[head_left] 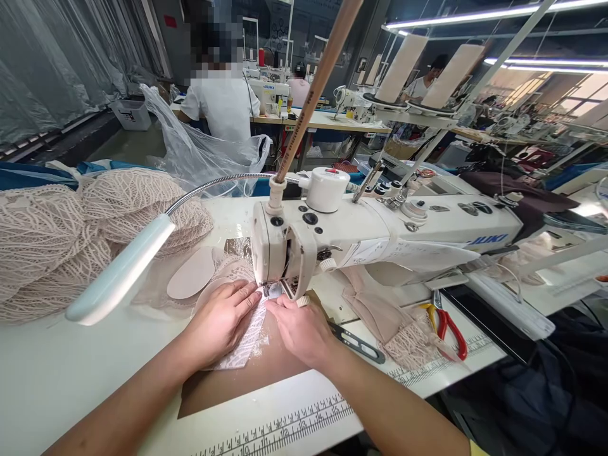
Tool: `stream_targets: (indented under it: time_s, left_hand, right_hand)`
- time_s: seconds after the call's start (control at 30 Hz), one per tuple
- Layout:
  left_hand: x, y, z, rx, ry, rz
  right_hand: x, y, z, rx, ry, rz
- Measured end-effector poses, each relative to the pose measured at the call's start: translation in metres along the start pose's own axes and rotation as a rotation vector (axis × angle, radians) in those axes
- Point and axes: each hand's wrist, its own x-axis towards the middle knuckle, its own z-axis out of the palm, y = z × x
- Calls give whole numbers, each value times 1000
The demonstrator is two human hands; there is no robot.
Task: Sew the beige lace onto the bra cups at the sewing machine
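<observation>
The left hand [221,323] hides much of the lace piece [247,335]; needle indiscernible.

pale lace piece [244,339], flat under presser foot [273,290]

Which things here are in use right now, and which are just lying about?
In use: left hand and right hand pressing white lace fabric piece under white sewing machine.
Lying about: red-handled scissors, black thread snips, beige lace pile.
</observation>
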Motion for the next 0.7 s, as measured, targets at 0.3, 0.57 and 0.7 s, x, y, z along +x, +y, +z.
stream_targets:
  time_s: [0.3,0.57,0.7]
  left_hand:
    - [-4,9,-18,-134,-67,38]
    - [-6,8,-12,-239,-34,-68]
    - [-7,9,-16,-268,-27,-83]
  right_hand:
    - [-5,6,8,91,79,16]
    - [-3,2,0,106,49,23]
    - [-3,1,-1,97,26,30]
